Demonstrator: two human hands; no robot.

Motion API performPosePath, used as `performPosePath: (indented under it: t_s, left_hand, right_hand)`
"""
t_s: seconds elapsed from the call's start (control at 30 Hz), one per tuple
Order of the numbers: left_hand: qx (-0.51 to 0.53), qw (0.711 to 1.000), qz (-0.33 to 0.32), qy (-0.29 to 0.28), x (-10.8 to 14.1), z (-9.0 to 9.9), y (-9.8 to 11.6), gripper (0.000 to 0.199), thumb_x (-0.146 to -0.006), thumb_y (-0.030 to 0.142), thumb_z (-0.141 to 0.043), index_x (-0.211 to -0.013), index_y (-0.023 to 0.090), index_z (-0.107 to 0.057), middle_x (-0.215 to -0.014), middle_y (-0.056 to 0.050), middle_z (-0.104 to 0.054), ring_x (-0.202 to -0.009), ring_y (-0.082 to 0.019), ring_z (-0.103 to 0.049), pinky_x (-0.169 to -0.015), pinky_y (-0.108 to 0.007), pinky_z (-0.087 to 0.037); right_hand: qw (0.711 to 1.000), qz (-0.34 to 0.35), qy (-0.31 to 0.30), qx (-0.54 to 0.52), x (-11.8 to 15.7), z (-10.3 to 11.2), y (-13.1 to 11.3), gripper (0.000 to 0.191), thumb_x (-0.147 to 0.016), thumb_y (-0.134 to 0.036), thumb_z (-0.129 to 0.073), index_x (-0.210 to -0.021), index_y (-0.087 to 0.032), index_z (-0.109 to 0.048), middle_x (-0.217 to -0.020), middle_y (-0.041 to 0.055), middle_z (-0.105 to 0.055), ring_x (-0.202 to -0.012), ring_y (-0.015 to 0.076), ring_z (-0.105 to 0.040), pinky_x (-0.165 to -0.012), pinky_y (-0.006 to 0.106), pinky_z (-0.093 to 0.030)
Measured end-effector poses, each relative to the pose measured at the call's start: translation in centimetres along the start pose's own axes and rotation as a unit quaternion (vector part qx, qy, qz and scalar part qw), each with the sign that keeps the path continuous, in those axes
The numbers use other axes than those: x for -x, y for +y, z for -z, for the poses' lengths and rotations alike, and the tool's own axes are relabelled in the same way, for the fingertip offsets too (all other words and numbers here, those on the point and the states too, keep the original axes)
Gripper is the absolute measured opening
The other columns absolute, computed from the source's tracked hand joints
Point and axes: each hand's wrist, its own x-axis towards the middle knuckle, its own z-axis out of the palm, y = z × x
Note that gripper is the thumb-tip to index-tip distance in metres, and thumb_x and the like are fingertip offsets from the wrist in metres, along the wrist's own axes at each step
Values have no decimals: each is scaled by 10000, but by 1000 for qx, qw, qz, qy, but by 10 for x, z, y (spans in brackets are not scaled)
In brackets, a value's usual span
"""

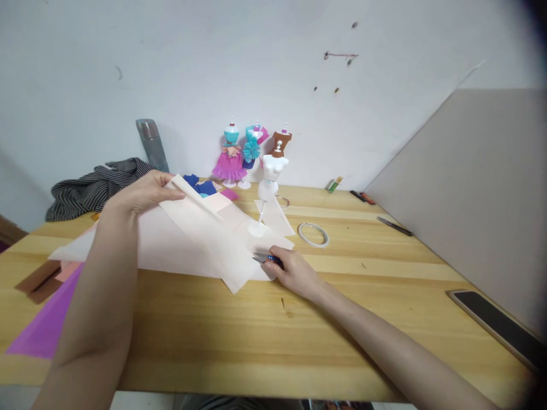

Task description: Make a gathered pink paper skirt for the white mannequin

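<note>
Centrally, a small bare white mannequin (273,169) stands on a wooden table (256,336). To its left and nearer the viewer, the person's left hand (143,192) pinches the curled upper edge of a pale sheet (209,242) between thumb and fingers, lifting that edge. This sheet slants down toward the viewer, in front of the mannequin and over a wider pale piece (166,253); whether the two are joined cannot be told. Just in front of the mannequin's base, the right hand (297,270) is closed around blue-handled scissors (269,259), blades pointing left. Behind the mannequin stand three dressed figures (231,162). To its right lies a roll of tape (313,234); far to its right and nearer the viewer, a phone (491,324).
</note>
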Motion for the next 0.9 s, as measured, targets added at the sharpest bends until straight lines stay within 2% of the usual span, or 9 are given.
performPosePath:
  t_s: [0.23,0.4,0.63,0.9]
  left_hand:
    - [-18,1000,-2,1,-1,5,-6,250,-662,340,-721,-871,203,-725,-837,-40,-743,-696,-179,-670,-614,-249,-530]
    - [-33,999,-9,4,-3,6,-10,274,-664,362,-713,-890,209,-737,-837,-47,-742,-713,-195,-679,-626,-264,-537]
    - [-4,1000,-14,2,-2,6,-11,308,-645,352,-729,-911,198,-729,-852,-50,-745,-707,-182,-678,-635,-254,-543]
    - [5,1000,-22,-17,-1,6,-9,224,-657,319,-721,-842,194,-731,-806,-40,-743,-673,-167,-671,-619,-240,-538]
  right_hand:
    - [1000,0,-9,-3,3,3,3,152,-842,-249,-498,-701,-195,-483,-649,0,-563,-587,132,-468,-556,244,-282]
    - [999,6,-39,4,7,4,5,144,-833,-260,-515,-708,-190,-504,-665,14,-578,-602,138,-488,-557,245,-287]
    - [999,-43,-4,13,7,0,11,175,-839,-308,-501,-704,-196,-496,-634,8,-563,-574,139,-473,-541,252,-275]
    - [999,-25,9,-30,0,-4,10,206,-827,-310,-509,-666,-191,-461,-592,-27,-484,-572,119,-426,-536,239,-283]
